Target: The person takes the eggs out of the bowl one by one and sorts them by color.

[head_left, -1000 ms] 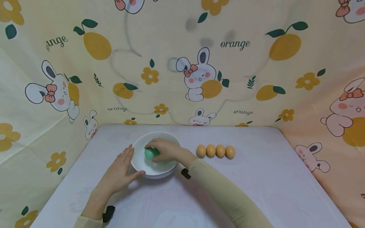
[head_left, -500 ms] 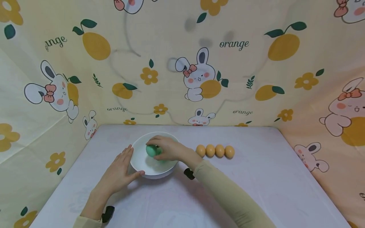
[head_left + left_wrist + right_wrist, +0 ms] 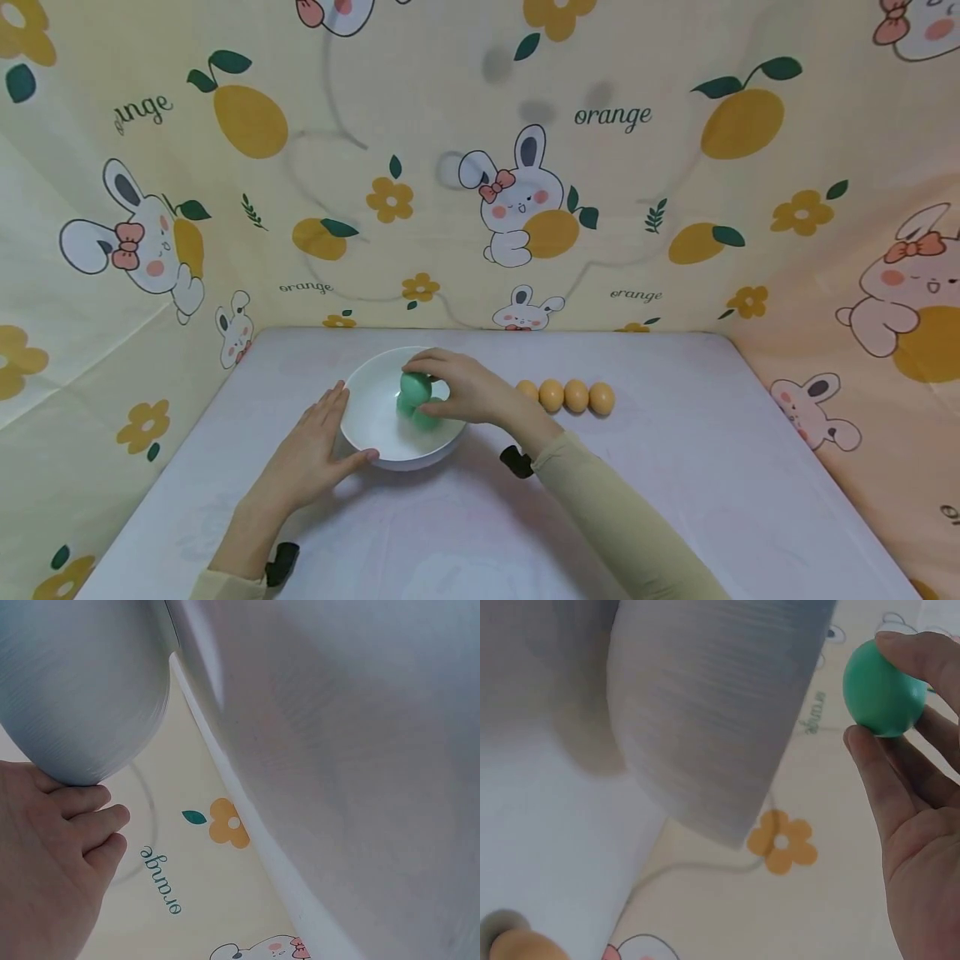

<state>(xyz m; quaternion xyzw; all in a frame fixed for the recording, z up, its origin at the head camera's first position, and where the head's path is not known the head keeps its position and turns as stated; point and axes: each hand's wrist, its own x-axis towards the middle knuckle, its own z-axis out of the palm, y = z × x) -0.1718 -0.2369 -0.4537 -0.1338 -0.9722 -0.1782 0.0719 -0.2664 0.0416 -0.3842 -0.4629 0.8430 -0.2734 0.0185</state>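
Note:
My right hand (image 3: 467,387) pinches a green egg (image 3: 416,389) between thumb and fingertips over the white bowl (image 3: 367,429). In the right wrist view that smooth green egg (image 3: 885,688) is held above the rim. More green eggs (image 3: 427,416) lie in the bowl beneath it, partly hidden by the hand. At the bowl's left side rests my left hand (image 3: 309,458), its fingers and thumb spread and touching the outside near the rim. The left wrist view has its fingers (image 3: 101,825) against the bowl's outer wall (image 3: 90,697).
Several light brown eggs (image 3: 576,396) stand in a row right of the bowl, the leftmost partly covered by my right wrist. The white tabletop (image 3: 675,483) runs back to a printed cloth (image 3: 450,208) that also encloses both sides.
My right hand has lifted the green egg upward and a little to the right, uncovering other green eggs in the bowl. The left hand stays against the bowl.

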